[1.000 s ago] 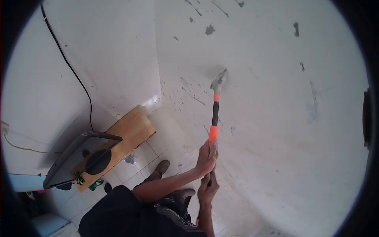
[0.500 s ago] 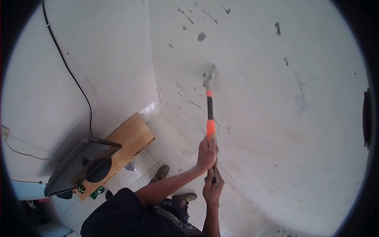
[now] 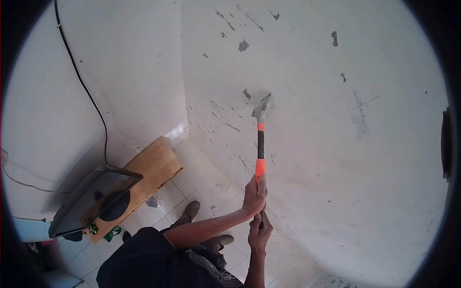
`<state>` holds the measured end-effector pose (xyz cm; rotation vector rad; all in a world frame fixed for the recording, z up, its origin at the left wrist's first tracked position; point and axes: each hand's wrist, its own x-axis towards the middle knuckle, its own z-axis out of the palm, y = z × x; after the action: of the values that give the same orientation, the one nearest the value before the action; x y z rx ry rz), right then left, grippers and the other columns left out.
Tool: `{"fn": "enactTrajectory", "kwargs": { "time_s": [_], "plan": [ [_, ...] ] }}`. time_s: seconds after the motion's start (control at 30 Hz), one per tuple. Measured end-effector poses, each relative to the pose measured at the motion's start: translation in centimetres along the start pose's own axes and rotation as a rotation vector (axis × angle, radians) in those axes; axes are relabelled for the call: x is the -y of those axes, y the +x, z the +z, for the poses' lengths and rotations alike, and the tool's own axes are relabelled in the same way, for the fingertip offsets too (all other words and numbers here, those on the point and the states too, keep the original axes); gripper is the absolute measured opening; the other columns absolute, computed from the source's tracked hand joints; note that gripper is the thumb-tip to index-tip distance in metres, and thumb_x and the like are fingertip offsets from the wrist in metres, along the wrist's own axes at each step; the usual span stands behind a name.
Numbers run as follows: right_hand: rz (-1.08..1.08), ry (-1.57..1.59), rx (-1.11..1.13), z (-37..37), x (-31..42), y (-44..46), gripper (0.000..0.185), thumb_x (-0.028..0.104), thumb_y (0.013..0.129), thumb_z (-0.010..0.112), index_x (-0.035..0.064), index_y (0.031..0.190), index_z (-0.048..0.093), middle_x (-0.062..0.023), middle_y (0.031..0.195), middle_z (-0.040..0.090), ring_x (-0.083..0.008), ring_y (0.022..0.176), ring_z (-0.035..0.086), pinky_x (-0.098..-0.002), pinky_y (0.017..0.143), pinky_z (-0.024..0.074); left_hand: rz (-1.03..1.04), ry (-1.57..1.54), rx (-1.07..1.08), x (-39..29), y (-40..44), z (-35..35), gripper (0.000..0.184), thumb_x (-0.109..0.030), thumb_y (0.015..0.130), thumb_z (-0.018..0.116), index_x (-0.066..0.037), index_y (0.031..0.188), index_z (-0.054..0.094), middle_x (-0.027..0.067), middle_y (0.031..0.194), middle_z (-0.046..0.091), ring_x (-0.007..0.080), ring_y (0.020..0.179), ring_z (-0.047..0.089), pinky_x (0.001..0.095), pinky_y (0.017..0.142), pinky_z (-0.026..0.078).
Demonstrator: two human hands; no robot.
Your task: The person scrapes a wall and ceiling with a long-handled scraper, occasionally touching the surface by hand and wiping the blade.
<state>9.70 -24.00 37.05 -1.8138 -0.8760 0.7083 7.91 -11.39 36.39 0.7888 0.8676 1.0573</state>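
A long-handled tool (image 3: 260,144) with an orange and black handle and a grey metal head lies across the view, its head at the white wall (image 3: 326,158). My left hand (image 3: 254,196) is wrapped round the handle just below the orange band. Lower down, my right hand (image 3: 260,233) is closed round the handle's lower part, close under the left. Beside the tool's head, on its left, a dark grey patch (image 3: 247,94) marks the wall. Other grey scrapes and chips (image 3: 244,45) are scattered above and to the left.
At the lower left a dark flat screen (image 3: 91,204) stands on a wooden bench (image 3: 161,161). A black cable (image 3: 86,89) runs down the left wall. Two shoes (image 3: 192,210) stand on the tiled floor (image 3: 175,192). A dark object (image 3: 446,144) shows at the right edge.
The tool's head first shifted up and left in view, then down and slightly right. A grey patch on the wall beside it now shows plainly. Both hands have stayed on the handle.
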Motion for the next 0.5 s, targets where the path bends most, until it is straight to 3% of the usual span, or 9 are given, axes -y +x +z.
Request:
{"fn": "enactTrajectory", "kwargs": {
  "time_s": [0.03, 0.07, 0.13, 0.17, 0.23, 0.3, 0.37, 0.5],
  "plan": [
    [-0.003, 0.002, 0.000, 0.3, 0.6, 0.4, 0.046, 0.028, 0.110, 0.050, -0.0074, 0.137, 0.059, 0.0004, 0.066, 0.047, -0.0067, 0.059, 0.038, -0.0262, 0.053, 0.0332, -0.018, -0.003, 0.010, -0.2, 0.0, -0.1, 0.040, -0.038, 0.111, 0.044, -0.007, 0.086, 0.048, -0.0029, 0.060, 0.045, 0.0065, 0.049, 0.043, 0.0282, 0.043, 0.036],
    [-0.008, -0.058, 0.010, 0.7, 1.3, 1.5, 0.043, 0.023, 0.109, 0.051, -0.0072, 0.138, 0.059, -0.0047, 0.067, 0.051, -0.0082, 0.060, 0.042, -0.0275, 0.054, 0.0385, 0.228, 0.065, -0.069, 1.3, 1.9, 0.0, 0.043, -0.041, 0.112, 0.041, -0.008, 0.084, 0.044, -0.0010, 0.057, 0.044, 0.0095, 0.036, 0.039, 0.0270, 0.034, 0.034],
    [-0.067, -0.132, 0.039, 2.0, 3.5, 4.4, 0.039, 0.015, 0.107, 0.053, -0.0067, 0.139, 0.057, -0.0175, 0.078, 0.064, -0.0134, 0.064, 0.050, -0.0306, 0.061, 0.0478, 0.222, 0.040, -0.097, -1.8, 5.9, -0.6, 0.043, -0.040, 0.112, 0.041, -0.008, 0.083, 0.045, -0.0012, 0.058, 0.045, 0.0089, 0.039, 0.040, 0.0266, 0.037, 0.035],
    [-0.062, -0.132, 0.045, 2.7, 4.0, 5.0, 0.039, 0.015, 0.107, 0.053, -0.0067, 0.139, 0.057, -0.0175, 0.078, 0.064, -0.0134, 0.064, 0.050, -0.0306, 0.061, 0.0478, 0.214, 0.015, -0.130, -3.0, 6.8, -1.3, 0.043, -0.040, 0.112, 0.041, -0.009, 0.083, 0.046, -0.0015, 0.058, 0.046, 0.0083, 0.043, 0.042, 0.0262, 0.040, 0.035],
    [-0.261, -0.124, 0.023, 4.5, 5.0, 6.3, 0.041, 0.019, 0.108, 0.050, -0.0086, 0.138, 0.058, -0.0028, 0.068, 0.046, -0.0089, 0.061, 0.038, -0.0276, 0.054, 0.0356, 0.115, -0.020, -0.077, -5.6, 6.4, -2.6, 0.042, -0.039, 0.111, 0.043, -0.007, 0.084, 0.047, -0.0020, 0.059, 0.046, 0.0075, 0.047, 0.044, 0.0270, 0.044, 0.037],
    [-0.211, -0.116, 0.049, 4.7, 5.2, 4.1, 0.041, 0.021, 0.109, 0.049, -0.0080, 0.137, 0.059, -0.0033, 0.068, 0.047, -0.0097, 0.061, 0.039, -0.0292, 0.054, 0.0364, 0.007, -0.061, -0.031, -5.4, 6.1, -3.3, 0.042, -0.039, 0.111, 0.045, -0.006, 0.085, 0.049, -0.0025, 0.061, 0.046, 0.0068, 0.052, 0.047, 0.0278, 0.047, 0.039],
    [-0.058, -0.110, 0.009, 4.7, 4.3, 2.3, 0.042, 0.023, 0.110, 0.047, -0.0079, 0.136, 0.059, -0.0037, 0.067, 0.048, -0.0097, 0.060, 0.040, -0.0298, 0.053, 0.0365, 0.153, 0.115, -0.105, -1.5, 4.9, -3.3, 0.041, -0.039, 0.111, 0.046, -0.005, 0.088, 0.050, -0.0014, 0.061, 0.047, 0.0078, 0.048, 0.047, 0.0296, 0.045, 0.040],
    [0.010, -0.082, 0.031, 4.3, 3.9, 1.2, 0.042, 0.025, 0.110, 0.047, -0.0078, 0.133, 0.060, -0.0034, 0.067, 0.048, -0.0097, 0.059, 0.042, -0.0299, 0.053, 0.0357, -0.052, 0.043, 0.015, -3.2, 2.8, -3.2, 0.041, -0.039, 0.110, 0.048, -0.005, 0.087, 0.051, -0.0004, 0.061, 0.048, 0.0088, 0.048, 0.048, 0.0309, 0.046, 0.041]
  ]
}}
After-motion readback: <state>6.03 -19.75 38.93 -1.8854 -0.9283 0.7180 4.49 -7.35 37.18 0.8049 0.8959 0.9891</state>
